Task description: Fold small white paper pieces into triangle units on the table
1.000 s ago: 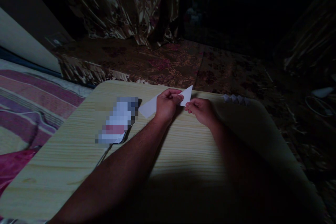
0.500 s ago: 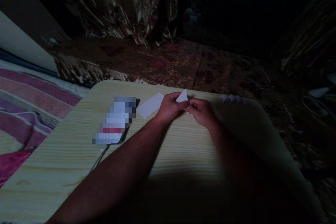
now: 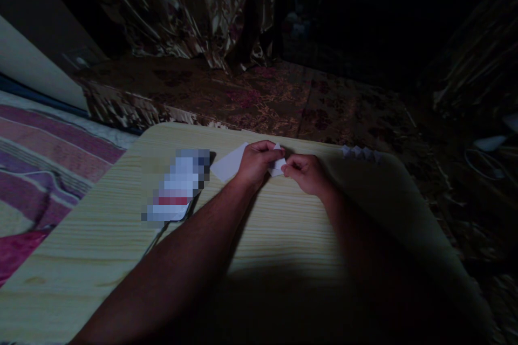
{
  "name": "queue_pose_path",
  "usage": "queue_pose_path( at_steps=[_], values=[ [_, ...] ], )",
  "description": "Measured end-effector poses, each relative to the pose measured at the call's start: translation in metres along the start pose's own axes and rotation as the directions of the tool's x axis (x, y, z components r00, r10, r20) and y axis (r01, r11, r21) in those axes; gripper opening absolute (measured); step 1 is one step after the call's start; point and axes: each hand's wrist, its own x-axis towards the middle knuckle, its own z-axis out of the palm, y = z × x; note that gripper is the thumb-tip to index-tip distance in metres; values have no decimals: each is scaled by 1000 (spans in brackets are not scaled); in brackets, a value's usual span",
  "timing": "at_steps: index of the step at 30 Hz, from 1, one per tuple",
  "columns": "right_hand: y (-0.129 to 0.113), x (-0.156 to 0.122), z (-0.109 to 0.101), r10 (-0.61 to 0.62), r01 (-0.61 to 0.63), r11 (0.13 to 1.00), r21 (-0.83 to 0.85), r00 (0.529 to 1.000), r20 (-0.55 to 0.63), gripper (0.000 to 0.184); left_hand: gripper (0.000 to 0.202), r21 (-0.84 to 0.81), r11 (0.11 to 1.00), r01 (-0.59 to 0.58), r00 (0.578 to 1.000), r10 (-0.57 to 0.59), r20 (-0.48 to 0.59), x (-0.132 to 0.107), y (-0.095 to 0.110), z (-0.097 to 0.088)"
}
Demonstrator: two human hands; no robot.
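A: From the head view, any grip in the left hand (image 3: 256, 164)?
B: Yes, clasping a folded white paper (image 3: 277, 165), right of the phone (image 3: 178, 183), past a white sheet (image 3: 229, 163).
A: And with the right hand (image 3: 304, 172)?
B: Pinching the same paper, at the edge farther from the phone.
A: Which step?
B: Probably making a fold.
A: And next?
B: Seemingly calls for steady holding with the left, careful pressing with the right. Farther right of the phone, a row of small pale pieces (image 3: 357, 152).

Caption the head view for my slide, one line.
Left hand and right hand hold folded paper at a wooden table, more white paper lying nearby.
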Motion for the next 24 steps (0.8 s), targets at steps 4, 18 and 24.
queue_pose_path(
  at_steps=[4, 18, 24],
  values=[
    [1, 0, 0, -11, 11, 1000, 7, 1000, 16, 23, 17, -38, 999, -1, 999, -1, -36, 0, 1, -1],
    [4, -1, -1, -11, 11, 1000, 5, 1000, -1, 22, 19, 50, 994, -96, 995, 97, -9, 0, -1, 1],
    [5, 1, 0, -31, 46, 994, 95, 988, -150, 13, 19, 231, 963, -138, 989, 121, 86, -1, -5, 0]
  ],
)
